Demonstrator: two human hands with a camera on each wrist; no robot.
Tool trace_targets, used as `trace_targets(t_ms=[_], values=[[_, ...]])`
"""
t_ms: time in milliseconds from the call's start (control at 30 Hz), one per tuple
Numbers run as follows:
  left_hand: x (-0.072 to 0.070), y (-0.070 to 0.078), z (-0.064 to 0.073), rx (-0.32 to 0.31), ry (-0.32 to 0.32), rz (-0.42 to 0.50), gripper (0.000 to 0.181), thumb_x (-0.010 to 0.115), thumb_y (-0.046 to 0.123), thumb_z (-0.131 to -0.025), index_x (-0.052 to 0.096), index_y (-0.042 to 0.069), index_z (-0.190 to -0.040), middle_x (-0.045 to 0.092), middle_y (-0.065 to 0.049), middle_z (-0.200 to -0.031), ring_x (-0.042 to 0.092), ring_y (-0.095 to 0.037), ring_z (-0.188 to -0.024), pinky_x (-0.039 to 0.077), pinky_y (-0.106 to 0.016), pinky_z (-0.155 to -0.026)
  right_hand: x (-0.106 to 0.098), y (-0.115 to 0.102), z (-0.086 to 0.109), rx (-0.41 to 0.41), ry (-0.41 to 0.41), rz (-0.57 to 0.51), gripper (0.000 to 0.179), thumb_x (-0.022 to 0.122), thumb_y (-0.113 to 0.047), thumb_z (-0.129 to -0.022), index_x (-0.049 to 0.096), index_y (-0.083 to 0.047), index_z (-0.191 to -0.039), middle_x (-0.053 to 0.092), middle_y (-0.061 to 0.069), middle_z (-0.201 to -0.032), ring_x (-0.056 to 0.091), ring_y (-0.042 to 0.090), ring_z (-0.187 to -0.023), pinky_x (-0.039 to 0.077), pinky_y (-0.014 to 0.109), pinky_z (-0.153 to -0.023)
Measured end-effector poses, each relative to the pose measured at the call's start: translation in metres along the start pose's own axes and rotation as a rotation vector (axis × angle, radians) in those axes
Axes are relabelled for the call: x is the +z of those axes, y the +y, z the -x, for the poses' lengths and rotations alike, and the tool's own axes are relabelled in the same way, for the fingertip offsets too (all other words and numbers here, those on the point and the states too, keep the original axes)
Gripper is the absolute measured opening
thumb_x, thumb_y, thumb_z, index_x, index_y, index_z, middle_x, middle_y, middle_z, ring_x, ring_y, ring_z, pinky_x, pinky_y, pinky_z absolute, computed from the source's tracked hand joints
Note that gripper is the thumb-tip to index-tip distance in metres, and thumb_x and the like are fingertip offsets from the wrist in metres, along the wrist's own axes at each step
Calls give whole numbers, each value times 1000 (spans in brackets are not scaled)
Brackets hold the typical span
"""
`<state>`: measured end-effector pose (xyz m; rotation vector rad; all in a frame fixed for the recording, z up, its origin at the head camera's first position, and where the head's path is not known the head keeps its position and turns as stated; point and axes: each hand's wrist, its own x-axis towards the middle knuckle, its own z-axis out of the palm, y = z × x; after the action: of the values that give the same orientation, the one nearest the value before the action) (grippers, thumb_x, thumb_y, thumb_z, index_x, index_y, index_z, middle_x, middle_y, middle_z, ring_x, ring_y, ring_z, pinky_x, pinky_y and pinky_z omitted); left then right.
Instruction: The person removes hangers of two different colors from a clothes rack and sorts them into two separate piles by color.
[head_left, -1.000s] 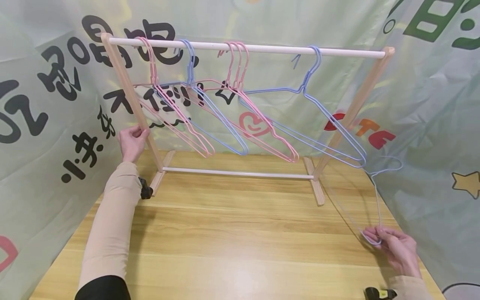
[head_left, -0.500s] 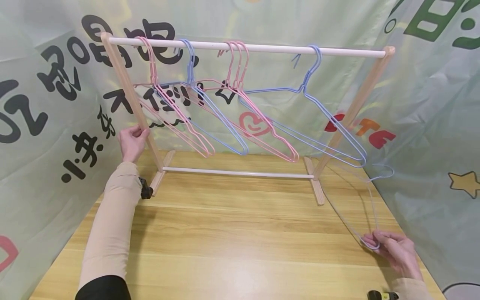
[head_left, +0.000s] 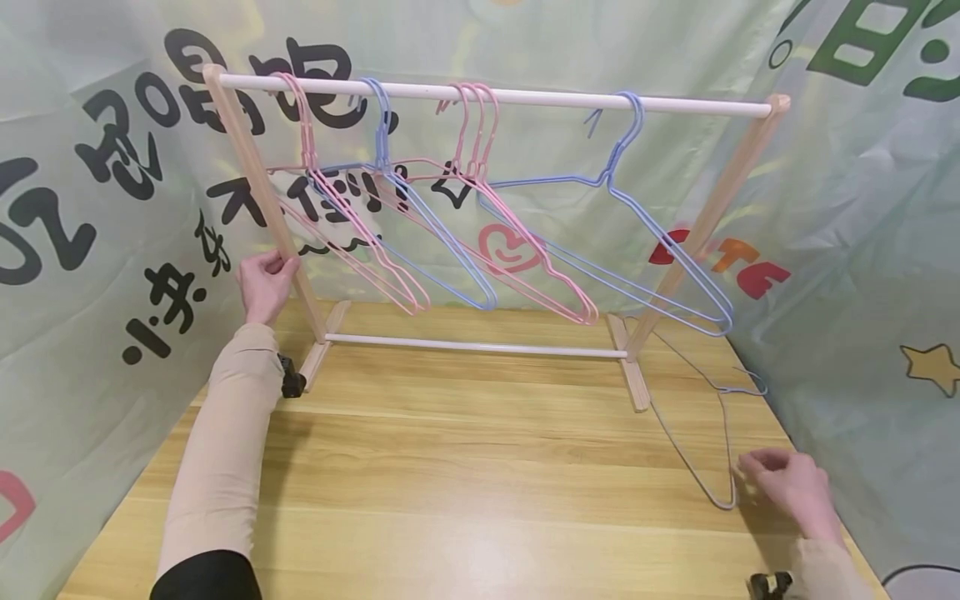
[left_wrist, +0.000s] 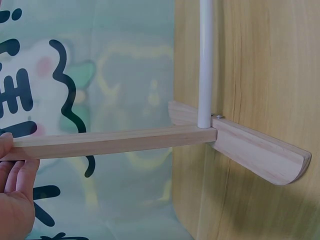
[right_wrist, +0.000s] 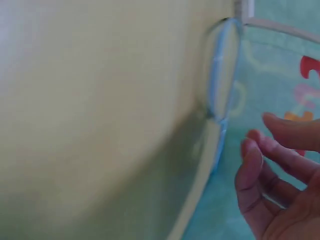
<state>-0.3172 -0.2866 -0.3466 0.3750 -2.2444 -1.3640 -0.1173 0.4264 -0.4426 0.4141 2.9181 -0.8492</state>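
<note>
One loose hanger (head_left: 729, 450) lies on the worktop (head_left: 465, 467) beside the relaxed, empty right hand (head_left: 795, 487), left hand (head_left: 265, 287) gripping the rack's post (head_left: 244, 152); release looks done, the next move probably needing clean withdrawal.

The left arm (head_left: 217, 450) is reaching forward, and the left hand (head_left: 264, 287) is gripping between its thumb and fingers. The right hand (head_left: 795, 487) is hovering low, fingers curling loosely, the thumb standing apart from them.
</note>
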Motion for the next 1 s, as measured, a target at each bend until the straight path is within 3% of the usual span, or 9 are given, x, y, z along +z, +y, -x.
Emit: trace_targets(t_ms=[100, 200, 300, 400, 500, 567, 733, 833, 1000], values=[[0, 0, 0, -7, -3, 6, 37, 64, 21, -97, 67, 4, -130, 67, -18, -127, 68, -23, -119, 56, -26, -98, -4, -14, -4, -99, 172, -21, 43, 60, -32, -99, 68, 7, -116, 76, 21, -93, 70, 26, -77, 53, 36, -68], [0, 0, 0, -12, -9, -1, 37, 64, 21, -97, 67, 5, -130, 67, -19, -127, 68, -23, -119, 55, -26, -99, -15, -33, -11, -220, 239, -193, 31, 60, -27, -101, 73, 0, -109, 74, -3, -76, 62, 4, -63, 46, 21, -57], [-1, -1, 0, -20, -15, -9, 37, 64, 22, -98, 66, 5, -131, 67, -18, -128, 68, -23, -120, 55, -27, -100, -32, -59, -22, -348, 204, -495, 19, 59, -19, -102, 76, -11, -105, 70, -19, -75, 59, 1, -64, 47, 16, -61], [-2, -1, 0, -27, -19, -11, 38, 64, 24, -98, 65, 6, -132, 66, -18, -129, 67, -24, -121, 55, -28, -101, -52, -91, -34, -488, 88, -842, 22, 57, -8, -102, 78, -13, -104, 76, -13, -85, 63, 2, -69, 51, 13, -67], [-4, -2, 1, -28, -17, -8, 39, 63, 24, -98, 65, 6, -133, 66, -18, -130, 67, -24, -121, 55, -28, -101, -69, -125, -44, -613, -34, -1047, 25, 53, -2, -102, 77, -6, -100, 77, -4, -87, 67, 4, -76, 54, 13, -68], [-5, -3, 1, -32, -16, -17, 39, 63, 24, -98, 65, 6, -133, 66, -17, -130, 68, -22, -120, 55, -27, -100, -78, -147, -49, -670, -107, -1088, 26, 51, -1, -102, 76, -3, -100, 77, -1, -89, 67, 5, -80, 55, 14, -69], [-6, -4, 1, -24, -11, -38, 38, 63, 24, -98, 66, 6, -131, 68, -17, -128, 71, -10, -110, 56, -23, -96, -89, -184, -56, -694, -228, -1021, 25, 51, -7, -104, 75, 0, -105, 78, 0, -93, 64, 7, -84, 51, 17, -72], [-5, -3, 1, -23, -16, -35, 39, 63, 24, -98, 66, 5, -132, 67, -17, -129, 71, -10, -110, 55, -23, -97, -91, -193, -57, -691, -230, -988, 22, 53, -5, -102, 75, 1, -105, 76, -1, -89, 63, 7, -82, 49, 17, -71], [-1, 0, -1, -33, -32, -23, 40, 63, 25, -98, 64, 5, -133, 65, -18, -131, 68, -21, -120, 55, -27, -101, -92, -192, -57, -733, -287, -1121, 23, 53, 4, -100, 76, 4, -101, 76, 3, -86, 62, 10, -75, 50, 18, -68]])
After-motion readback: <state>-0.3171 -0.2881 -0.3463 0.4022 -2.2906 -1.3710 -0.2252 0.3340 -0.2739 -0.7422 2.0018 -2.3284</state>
